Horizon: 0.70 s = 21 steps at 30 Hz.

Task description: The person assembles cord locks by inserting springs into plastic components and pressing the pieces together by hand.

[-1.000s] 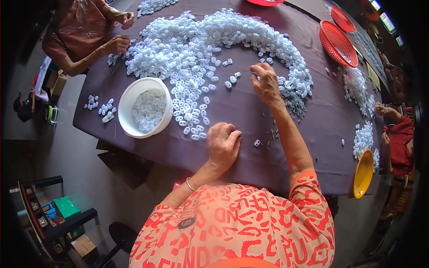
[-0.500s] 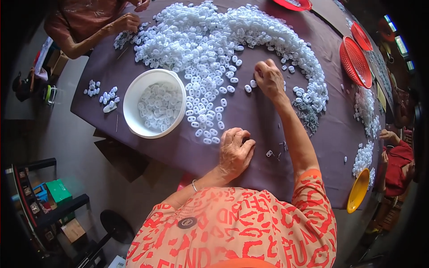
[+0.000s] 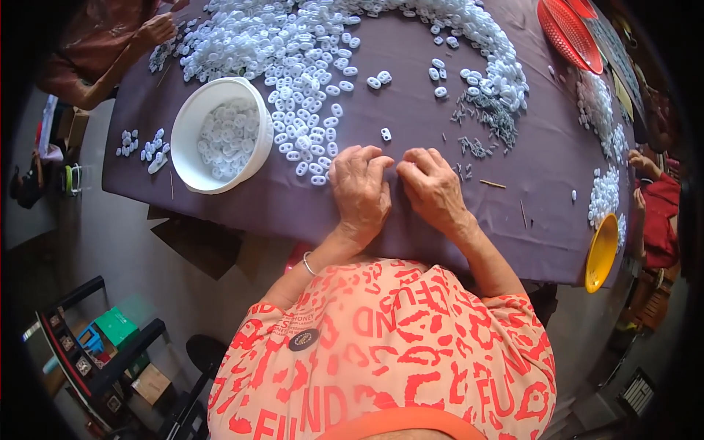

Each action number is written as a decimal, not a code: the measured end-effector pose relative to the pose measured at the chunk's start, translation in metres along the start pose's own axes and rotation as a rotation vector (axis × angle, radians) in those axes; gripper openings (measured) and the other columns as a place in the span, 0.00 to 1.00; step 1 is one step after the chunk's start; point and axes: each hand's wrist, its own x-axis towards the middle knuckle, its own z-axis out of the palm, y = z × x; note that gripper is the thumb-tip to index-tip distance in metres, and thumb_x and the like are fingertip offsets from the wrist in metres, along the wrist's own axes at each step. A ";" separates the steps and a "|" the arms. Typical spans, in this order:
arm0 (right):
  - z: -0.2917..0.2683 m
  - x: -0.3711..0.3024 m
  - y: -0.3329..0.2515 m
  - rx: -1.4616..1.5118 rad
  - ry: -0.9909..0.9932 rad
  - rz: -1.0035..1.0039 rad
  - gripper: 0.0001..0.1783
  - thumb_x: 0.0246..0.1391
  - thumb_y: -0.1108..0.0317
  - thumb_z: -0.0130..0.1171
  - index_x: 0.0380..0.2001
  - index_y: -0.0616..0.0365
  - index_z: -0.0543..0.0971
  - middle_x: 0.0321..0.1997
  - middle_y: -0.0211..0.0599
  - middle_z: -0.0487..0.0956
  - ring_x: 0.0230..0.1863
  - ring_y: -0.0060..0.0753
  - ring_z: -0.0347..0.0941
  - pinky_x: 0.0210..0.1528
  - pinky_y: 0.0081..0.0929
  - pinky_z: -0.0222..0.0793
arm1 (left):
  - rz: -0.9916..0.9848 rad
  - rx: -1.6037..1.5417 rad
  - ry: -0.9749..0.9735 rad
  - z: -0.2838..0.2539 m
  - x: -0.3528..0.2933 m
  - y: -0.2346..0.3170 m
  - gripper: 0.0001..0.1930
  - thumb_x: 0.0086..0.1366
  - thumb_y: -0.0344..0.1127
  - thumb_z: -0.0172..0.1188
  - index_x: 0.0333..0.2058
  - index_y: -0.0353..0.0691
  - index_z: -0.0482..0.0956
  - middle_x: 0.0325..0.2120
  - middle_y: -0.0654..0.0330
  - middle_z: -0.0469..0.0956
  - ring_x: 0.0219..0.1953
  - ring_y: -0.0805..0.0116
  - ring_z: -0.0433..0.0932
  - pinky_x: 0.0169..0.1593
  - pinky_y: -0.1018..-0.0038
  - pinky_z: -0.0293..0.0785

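My left hand (image 3: 359,189) rests low over the purple-brown tablecloth, fingers curled and thumb close to the fingertips. Facing it, a small gap away, is my right hand (image 3: 434,192) with its fingers bent and pinched together. Whatever either hand holds, if anything, is hidden. Just beyond the gap lies a single white oval piece with two holes (image 3: 386,134). Left of my left hand, similar white pieces (image 3: 304,125) spread out from a big heap. Small grey pins (image 3: 488,121) lie scattered beyond my right hand.
A white bowl (image 3: 186,132) partly filled with white pieces stands at the left. A thin brown stick (image 3: 493,183) lies right of my right hand. Red baskets (image 3: 563,33) and a yellow dish (image 3: 601,253) are at the right. Other people sit at the far left and right.
My right hand has drawn back from the far pieces to beside my left hand. The view has shifted, so the table's contents sit differently in the picture.
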 end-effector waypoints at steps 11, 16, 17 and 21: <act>-0.010 0.005 0.009 0.232 0.082 0.030 0.07 0.44 0.78 0.57 0.30 0.60 0.74 0.29 0.40 0.72 0.22 0.40 0.70 0.25 0.30 0.68 | 0.011 -0.036 0.032 -0.002 -0.001 0.001 0.13 0.42 0.23 0.55 0.29 0.44 0.74 0.34 0.63 0.71 0.44 0.59 0.67 0.47 0.63 0.58; 0.017 0.052 0.020 0.180 0.155 0.041 0.06 0.44 0.74 0.56 0.30 0.57 0.74 0.29 0.40 0.71 0.27 0.43 0.71 0.29 0.33 0.68 | 0.001 -0.062 0.018 -0.002 0.000 0.003 0.14 0.42 0.23 0.55 0.31 0.43 0.73 0.35 0.62 0.71 0.44 0.58 0.66 0.47 0.63 0.59; 0.020 0.055 0.023 0.131 0.166 0.006 0.06 0.44 0.72 0.56 0.30 0.57 0.74 0.30 0.40 0.71 0.29 0.45 0.71 0.31 0.35 0.68 | 0.000 -0.062 0.014 -0.001 0.000 0.002 0.14 0.42 0.23 0.55 0.31 0.43 0.73 0.36 0.61 0.71 0.44 0.58 0.66 0.46 0.62 0.59; 0.012 0.046 0.022 0.148 -0.116 0.010 0.07 0.43 0.71 0.56 0.29 0.56 0.74 0.30 0.40 0.69 0.31 0.46 0.70 0.33 0.36 0.67 | 0.024 -0.032 -0.002 0.000 0.000 -0.001 0.14 0.42 0.23 0.55 0.31 0.43 0.73 0.35 0.61 0.71 0.43 0.58 0.66 0.46 0.62 0.59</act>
